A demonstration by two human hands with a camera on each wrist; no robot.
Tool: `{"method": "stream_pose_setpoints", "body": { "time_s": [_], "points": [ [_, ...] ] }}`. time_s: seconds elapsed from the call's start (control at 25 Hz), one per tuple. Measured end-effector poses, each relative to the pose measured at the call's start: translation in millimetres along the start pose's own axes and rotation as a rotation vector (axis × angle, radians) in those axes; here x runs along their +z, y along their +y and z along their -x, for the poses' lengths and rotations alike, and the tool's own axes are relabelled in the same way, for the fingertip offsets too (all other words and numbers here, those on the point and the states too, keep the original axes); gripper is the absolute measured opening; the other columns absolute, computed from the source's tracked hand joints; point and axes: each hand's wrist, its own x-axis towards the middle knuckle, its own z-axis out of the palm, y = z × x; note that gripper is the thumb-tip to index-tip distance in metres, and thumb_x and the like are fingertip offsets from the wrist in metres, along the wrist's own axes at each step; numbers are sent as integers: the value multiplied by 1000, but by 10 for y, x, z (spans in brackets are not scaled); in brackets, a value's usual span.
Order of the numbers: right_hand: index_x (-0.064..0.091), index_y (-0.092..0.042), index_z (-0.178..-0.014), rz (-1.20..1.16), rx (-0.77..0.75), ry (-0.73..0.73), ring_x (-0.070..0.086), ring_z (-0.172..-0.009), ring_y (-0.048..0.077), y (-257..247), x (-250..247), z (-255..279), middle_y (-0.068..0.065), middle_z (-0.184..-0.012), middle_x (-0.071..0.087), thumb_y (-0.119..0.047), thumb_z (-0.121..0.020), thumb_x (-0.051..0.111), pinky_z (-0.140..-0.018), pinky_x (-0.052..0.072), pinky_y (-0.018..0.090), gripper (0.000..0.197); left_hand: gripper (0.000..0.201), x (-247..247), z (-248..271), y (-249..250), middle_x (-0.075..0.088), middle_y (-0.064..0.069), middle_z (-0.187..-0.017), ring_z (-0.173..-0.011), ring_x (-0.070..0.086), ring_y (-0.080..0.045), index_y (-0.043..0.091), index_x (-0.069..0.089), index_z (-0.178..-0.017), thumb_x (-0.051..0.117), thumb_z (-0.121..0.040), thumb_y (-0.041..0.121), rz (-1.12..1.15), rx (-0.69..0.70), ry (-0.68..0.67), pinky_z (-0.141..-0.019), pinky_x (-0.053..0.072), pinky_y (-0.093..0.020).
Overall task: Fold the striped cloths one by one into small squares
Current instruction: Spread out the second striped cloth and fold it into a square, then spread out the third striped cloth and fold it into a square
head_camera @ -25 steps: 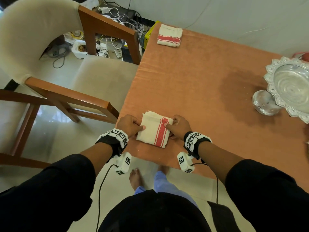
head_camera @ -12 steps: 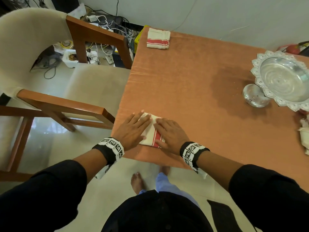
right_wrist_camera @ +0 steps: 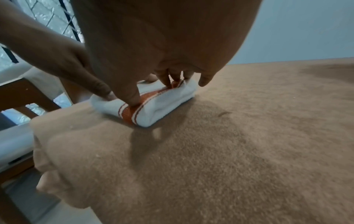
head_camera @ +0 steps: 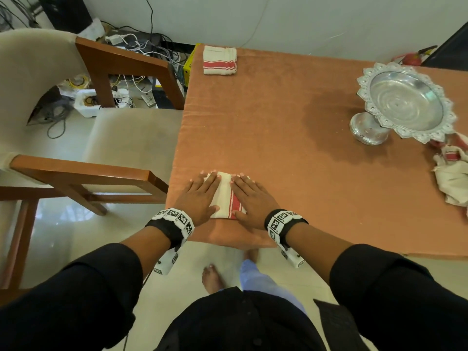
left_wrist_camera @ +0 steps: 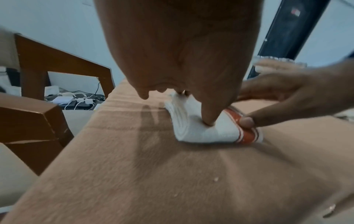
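Note:
A folded white cloth with a red stripe (head_camera: pixel 226 196) (left_wrist_camera: pixel 199 128) (right_wrist_camera: pixel 153 106) lies near the front left corner of the orange-covered table (head_camera: pixel 291 138). My left hand (head_camera: pixel 200 196) (left_wrist_camera: pixel 182 60) lies flat on its left half, fingers straight. My right hand (head_camera: pixel 253 198) (right_wrist_camera: pixel 153 45) presses flat on its right half over the stripe. A second folded striped cloth (head_camera: pixel 219 60) sits at the table's far left corner. A crumpled striped cloth (head_camera: pixel 453 173) lies at the right edge.
A silver footed dish (head_camera: pixel 405 102) stands at the right of the table. A cushioned wooden chair (head_camera: pixel 121 138) stands close to the table's left edge. Cables and boxes (head_camera: pixel 121 79) lie on the floor beyond it.
Both hands went from pinching the cloth's sides with curled fingers to lying flat on top of it. The cloth now lies flatter and more compact.

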Motion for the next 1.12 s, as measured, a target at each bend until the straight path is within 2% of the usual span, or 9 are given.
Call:
{"method": "stream_pose_setpoints", "body": {
  "time_s": [0.12, 0.24, 0.32, 0.44, 0.52, 0.6, 0.76, 0.92, 1.12],
  "points": [
    [36, -16, -154, -86, 78, 134, 24, -152, 29, -7, -109, 135, 8, -165, 27, -53, -89, 53, -118, 29, 48, 77, 79, -130, 12, 56, -2, -2, -174, -159, -6, -32, 20, 16, -163, 54, -100, 47, 62, 30, 87, -127, 15, -56],
    [55, -17, -139, -193, 171, 226, 46, -134, 30, 88, -162, 368, 9, -147, 51, -43, -90, 54, -108, 44, 48, 55, 62, -258, 25, 162, 24, -4, -169, -158, 12, -33, 20, 40, -155, 58, -98, 38, 101, 155, 240, -123, 23, -56],
    [61, -19, -129, -257, 215, 254, 55, -121, 29, 202, -180, 556, 6, -134, 61, -40, -89, 50, -99, 48, 45, 47, 52, -363, 0, 301, 47, -4, -157, -152, 31, -34, 20, 54, -145, 54, -95, 35, 151, 229, 279, -120, 32, -54],
    [65, -22, -120, -362, 315, 310, 61, -107, 24, 423, -228, 890, -1, -116, 68, -40, -89, 49, -90, 50, 40, 40, 42, -508, -95, 614, 71, -2, -126, -122, 62, -29, 21, 68, -126, 51, -90, 32, 245, 298, 253, -104, 49, -45],
    [66, -27, -114, -415, 407, 343, 64, -97, 19, 603, -265, 1109, -9, -103, 69, -37, -90, 56, -82, 53, 37, 29, 38, -592, -172, 863, 75, 5, -114, -105, 68, -20, 25, 70, -121, 50, -89, 32, 309, 314, 205, -93, 53, -40],
    [68, -30, -108, -472, 502, 373, 66, -88, 16, 804, -290, 1349, -13, -91, 69, -37, -87, 59, -76, 54, 35, 24, 35, -636, -280, 1143, 76, 9, -108, -99, 70, -14, 27, 72, -116, 50, -89, 30, 324, 350, 182, -88, 56, -37],
    [70, -33, -99, -518, 636, 426, 66, -82, 16, 1253, -310, 1890, -14, -80, 69, -39, -86, 61, -72, 54, 33, 17, 30, -691, -486, 1824, 77, 11, -96, -86, 71, -13, 30, 75, -107, 50, -91, 32, 290, 418, 185, -81, 55, -35],
    [70, -34, -92, -545, 709, 458, 64, -81, 16, 1720, -312, 2534, -15, -75, 66, -40, -86, 60, -70, 54, 33, 13, 24, -719, -660, 2636, 77, 12, -96, -84, 69, -11, 30, 76, -106, 54, -95, 28, 293, 475, 200, -76, 53, -33],
    [71, -33, -91, -563, 758, 488, 65, -81, 15, 2278, -360, 3207, -14, -77, 68, -39, -86, 61, -72, 55, 33, 12, 20, -687, -839, 3510, 77, 13, -96, -83, 68, -8, 29, 77, -105, 61, -96, 22, 308, 488, 212, -72, 52, -29]
  ]
}}
